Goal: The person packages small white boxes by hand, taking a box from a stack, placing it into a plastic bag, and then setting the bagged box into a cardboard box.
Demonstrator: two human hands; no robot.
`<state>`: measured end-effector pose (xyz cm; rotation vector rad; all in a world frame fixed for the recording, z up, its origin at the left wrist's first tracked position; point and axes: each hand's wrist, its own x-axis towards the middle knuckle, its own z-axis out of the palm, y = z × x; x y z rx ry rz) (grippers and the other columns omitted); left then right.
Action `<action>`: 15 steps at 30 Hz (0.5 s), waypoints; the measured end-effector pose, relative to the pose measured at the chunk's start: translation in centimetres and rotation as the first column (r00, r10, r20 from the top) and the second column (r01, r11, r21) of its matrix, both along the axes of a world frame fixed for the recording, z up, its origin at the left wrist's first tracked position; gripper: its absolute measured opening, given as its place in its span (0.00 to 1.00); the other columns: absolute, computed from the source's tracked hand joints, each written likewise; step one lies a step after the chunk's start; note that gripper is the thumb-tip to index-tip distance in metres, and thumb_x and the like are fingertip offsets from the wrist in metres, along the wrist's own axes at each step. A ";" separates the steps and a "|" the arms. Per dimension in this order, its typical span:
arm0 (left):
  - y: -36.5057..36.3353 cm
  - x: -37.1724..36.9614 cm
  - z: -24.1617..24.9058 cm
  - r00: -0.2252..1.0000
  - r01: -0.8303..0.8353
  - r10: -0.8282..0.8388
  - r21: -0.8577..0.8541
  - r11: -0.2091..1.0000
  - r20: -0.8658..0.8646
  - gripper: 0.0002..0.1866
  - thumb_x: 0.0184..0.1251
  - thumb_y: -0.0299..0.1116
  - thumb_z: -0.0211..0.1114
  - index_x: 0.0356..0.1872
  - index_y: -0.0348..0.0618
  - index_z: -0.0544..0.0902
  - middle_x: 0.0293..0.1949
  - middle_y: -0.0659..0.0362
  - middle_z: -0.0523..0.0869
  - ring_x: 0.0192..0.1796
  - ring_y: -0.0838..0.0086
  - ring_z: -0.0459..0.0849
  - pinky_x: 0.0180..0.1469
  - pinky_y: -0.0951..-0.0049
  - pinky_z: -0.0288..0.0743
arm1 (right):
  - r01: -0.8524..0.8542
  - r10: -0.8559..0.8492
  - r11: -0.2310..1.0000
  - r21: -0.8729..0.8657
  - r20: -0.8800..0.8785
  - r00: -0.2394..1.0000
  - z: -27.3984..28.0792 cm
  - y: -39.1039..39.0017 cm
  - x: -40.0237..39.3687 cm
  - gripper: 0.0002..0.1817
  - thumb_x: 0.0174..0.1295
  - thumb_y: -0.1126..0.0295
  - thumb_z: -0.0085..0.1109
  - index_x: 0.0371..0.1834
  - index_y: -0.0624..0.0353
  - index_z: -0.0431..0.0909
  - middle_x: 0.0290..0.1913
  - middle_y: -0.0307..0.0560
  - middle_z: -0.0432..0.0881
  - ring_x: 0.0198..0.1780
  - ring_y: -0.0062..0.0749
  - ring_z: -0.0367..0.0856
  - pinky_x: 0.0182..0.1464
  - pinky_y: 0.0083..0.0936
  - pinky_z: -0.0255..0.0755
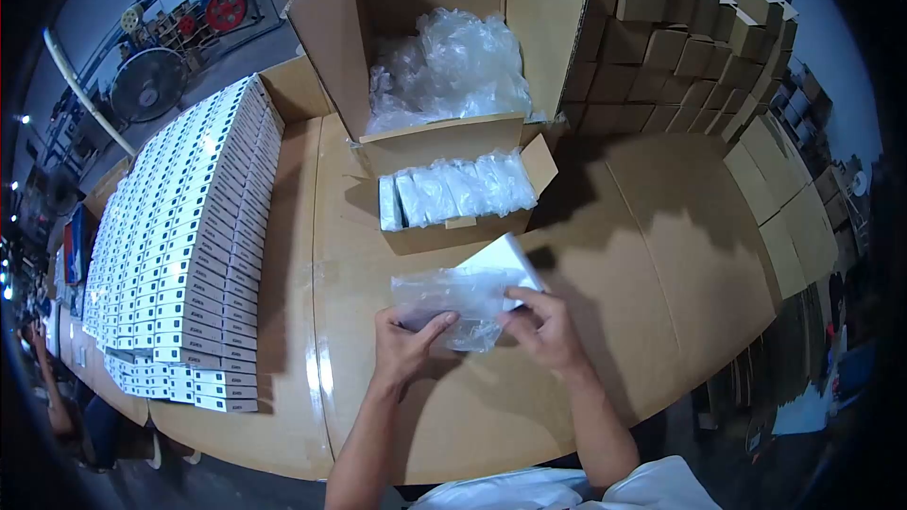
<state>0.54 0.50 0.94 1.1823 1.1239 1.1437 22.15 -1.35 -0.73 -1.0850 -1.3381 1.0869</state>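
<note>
White flat box [505,263], half inside crinkled clear bag [452,302]

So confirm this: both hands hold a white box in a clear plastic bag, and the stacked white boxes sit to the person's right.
Not quite. The stacked white boxes sit to the person's left, as the head view shows. Both the left hand and right hand do hold the white box in the clear plastic bag.

The bag [453,297] between the fingers [430,326] is thin clear plastic, crinkled and glossy, over a smooth white box [505,260] of matt card. The bench [661,264] is covered in plain brown cardboard, smooth with a dull sheen. The open carton [548,9] is matt corrugated cardboard, stuffed with shiny crumpled film [453,66]. The stacked boxes [189,246] look like smooth white card.
</note>
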 end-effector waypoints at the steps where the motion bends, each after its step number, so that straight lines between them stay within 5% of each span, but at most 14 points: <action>1: 0.0 -0.2 0.0 0.999 0.038 -0.038 0.015 0.999 0.000 0.12 0.58 0.25 0.77 0.42 0.33 0.89 0.39 0.56 0.91 0.40 0.77 0.87 0.46 0.73 0.81 | 0.092 -0.092 0.996 -0.015 0.001 0.996 0.7 0.3 0.7 0.16 0.65 0.75 0.65 0.54 0.70 0.81 0.55 0.49 0.80 0.52 0.27 0.81 0.49 0.23 0.81; 3: 0.0 -0.2 -0.1 0.995 0.095 -0.096 -0.026 0.995 -0.034 0.12 0.58 0.25 0.77 0.42 0.33 0.88 0.39 0.57 0.91 0.40 0.77 0.87 0.46 0.74 0.81 | 0.283 -0.281 0.959 0.017 -0.068 0.957 1.9 0.7 1.8 0.18 0.68 0.77 0.60 0.60 0.68 0.77 0.59 0.50 0.78 0.52 0.27 0.81 0.50 0.23 0.80; 6: -0.2 0.1 -0.4 0.978 0.200 -0.203 -0.074 0.977 -0.042 0.13 0.57 0.25 0.77 0.43 0.33 0.88 0.39 0.57 0.91 0.40 0.78 0.87 0.45 0.75 0.81 | 0.371 -0.276 0.914 0.166 -0.417 0.866 3.8 1.0 1.5 0.38 0.68 0.77 0.60 0.77 0.60 0.49 0.55 0.51 0.78 0.54 0.31 0.79 0.55 0.26 0.76; 15: -0.4 1.1 0.0 0.937 0.324 -0.338 -0.139 0.936 -0.091 0.16 0.56 0.25 0.78 0.46 0.34 0.88 0.39 0.58 0.91 0.40 0.80 0.86 0.46 0.75 0.80 | 0.201 -0.098 0.964 0.173 -0.472 0.876 2.2 0.4 1.3 0.30 0.61 0.77 0.70 0.56 0.56 0.56 0.45 0.46 0.77 0.46 0.23 0.79 0.48 0.20 0.75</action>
